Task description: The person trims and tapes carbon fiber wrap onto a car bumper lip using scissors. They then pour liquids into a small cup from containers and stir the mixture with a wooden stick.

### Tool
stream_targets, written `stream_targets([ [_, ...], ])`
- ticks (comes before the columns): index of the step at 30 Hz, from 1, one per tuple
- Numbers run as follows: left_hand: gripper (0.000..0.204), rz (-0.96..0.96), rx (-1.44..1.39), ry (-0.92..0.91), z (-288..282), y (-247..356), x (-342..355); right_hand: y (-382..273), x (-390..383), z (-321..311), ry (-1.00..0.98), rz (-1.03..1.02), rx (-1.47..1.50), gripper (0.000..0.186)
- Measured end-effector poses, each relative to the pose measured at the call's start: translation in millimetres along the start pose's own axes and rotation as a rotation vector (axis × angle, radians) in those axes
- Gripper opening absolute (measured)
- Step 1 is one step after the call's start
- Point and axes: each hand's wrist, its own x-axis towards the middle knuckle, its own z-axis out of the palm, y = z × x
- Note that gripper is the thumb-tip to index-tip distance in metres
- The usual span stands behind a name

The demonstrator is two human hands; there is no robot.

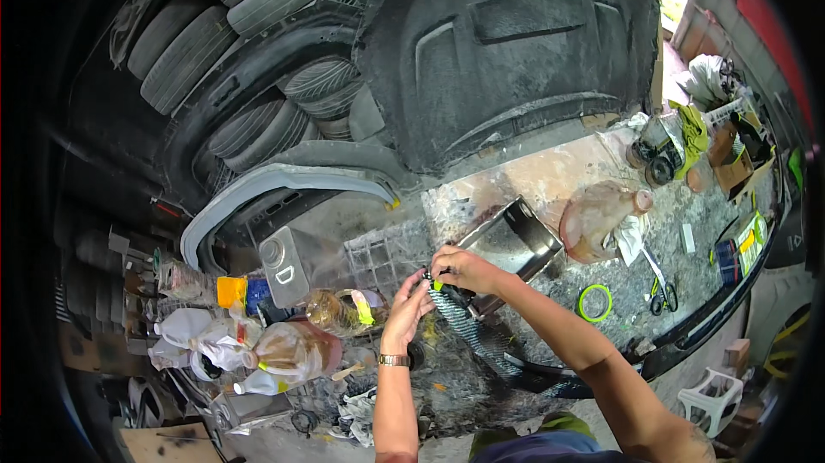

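A long black car trim piece with a woven carbon-fibre look (468, 325) runs from my hands down and to the right, curving along the bench edge. My left hand (406, 310), with a metal-banded watch on the wrist, grips its narrow end. My right hand (464, 271) is closed at that same end, fingers bent over it. A small piece of yellow-green tape (436, 285) shows between the hands, against the trim. What exactly the right fingertips pinch is hidden. Just behind the right hand stands an open, shiny metal box (503, 250).
A green tape roll (595, 302), scissors (663, 295) and a large plastic jug (597, 221) lie to the right. Leftward stand a clear canister (288, 270) and several bottles. Behind lean a black car hood (516, 59), a grey arch trim (284, 178) and stacked tyres (185, 55).
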Motion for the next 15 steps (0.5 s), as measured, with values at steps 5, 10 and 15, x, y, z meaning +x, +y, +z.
stream_targets([
  [5,0.048,0.004,0.005,0.011,10,3,-2,2,-6,-2,0.008,-0.018,0.044,0.011],
  [10,0.049,0.035,0.031,0.054,8,1,-3,-6,-17,-1,0.061,-0.088,0.054,0.007],
  [15,0.044,0.035,0.073,0.039,0,-4,0,-5,-20,0,0.082,-0.092,0.062,0.007],
])
